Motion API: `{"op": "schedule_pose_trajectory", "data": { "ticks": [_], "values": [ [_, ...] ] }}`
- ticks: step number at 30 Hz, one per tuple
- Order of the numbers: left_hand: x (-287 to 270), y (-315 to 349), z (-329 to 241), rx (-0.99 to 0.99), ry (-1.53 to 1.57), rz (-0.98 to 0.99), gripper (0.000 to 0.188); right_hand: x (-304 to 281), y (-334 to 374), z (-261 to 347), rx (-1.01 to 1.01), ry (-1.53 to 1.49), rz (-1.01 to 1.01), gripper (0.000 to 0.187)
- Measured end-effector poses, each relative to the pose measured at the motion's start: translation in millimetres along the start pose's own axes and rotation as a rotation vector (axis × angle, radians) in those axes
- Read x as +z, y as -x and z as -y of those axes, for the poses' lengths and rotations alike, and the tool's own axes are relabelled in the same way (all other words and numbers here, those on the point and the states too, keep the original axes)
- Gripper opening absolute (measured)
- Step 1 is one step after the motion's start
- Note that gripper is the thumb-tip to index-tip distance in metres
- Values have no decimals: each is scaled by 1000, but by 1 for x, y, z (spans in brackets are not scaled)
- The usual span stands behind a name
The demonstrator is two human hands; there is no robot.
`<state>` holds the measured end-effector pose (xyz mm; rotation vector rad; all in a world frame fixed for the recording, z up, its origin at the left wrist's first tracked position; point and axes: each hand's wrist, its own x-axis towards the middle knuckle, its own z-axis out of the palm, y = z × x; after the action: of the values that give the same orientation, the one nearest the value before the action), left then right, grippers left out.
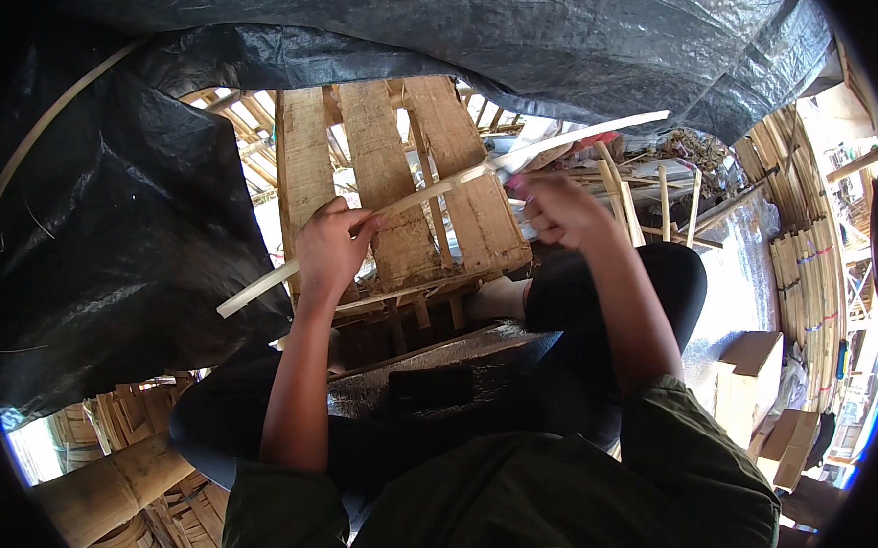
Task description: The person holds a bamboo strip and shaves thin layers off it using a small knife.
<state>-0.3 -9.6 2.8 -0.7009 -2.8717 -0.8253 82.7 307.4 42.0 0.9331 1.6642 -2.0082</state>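
Observation:
A long, pale bamboo strip (pixel 424 193) runs slantwise in front of me, its near end low on the left and its far end high on the right. My left hand (pixel 332 244) is closed around it left of the middle. Close to the strip's middle, my right hand (pixel 562 210) is a fist, slightly smeared by motion. Out of that fist pokes a small pink-handled tool (pixel 518 185), touching or almost touching the strip; its working end is too blurred to name. Below the strip stands a slatted wooden bench (pixel 379 144).
Black plastic sheeting (pixel 123 219) hangs at left and across the top. Several thin upright sticks (pixel 665 203) stand right of the bench. Bundled bamboo strips (pixel 804 287) and cardboard boxes (pixel 752 368) are at far right. A thick bamboo pole (pixel 115 489) lies at lower left.

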Motion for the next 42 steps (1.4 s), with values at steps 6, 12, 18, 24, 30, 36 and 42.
{"op": "schedule_pose_trajectory", "data": {
  "ticks": [6,12,18,24,30,36,42],
  "values": [
    [6,-3,-2,69,-4,-51,21,35,-4,-19,-114,805,-298,18],
    [7,0,1,59,35,-65,20,-9,-15,-12,-282,-70,-320,24],
    [8,0,4,133,-5,-102,21,49,-13,-40,-204,334,-350,20],
    [11,-1,-4,112,-9,-99,21,18,-6,-14,-82,467,-533,19],
    [9,4,4,51,-29,-50,21,38,-4,-20,-196,25,-201,31],
    [11,2,3,111,-2,-118,20,43,-20,-38,-230,479,-476,22],
    [10,2,1,74,12,-86,20,-26,-47,-32,-281,-170,-253,19]
  ]
}}
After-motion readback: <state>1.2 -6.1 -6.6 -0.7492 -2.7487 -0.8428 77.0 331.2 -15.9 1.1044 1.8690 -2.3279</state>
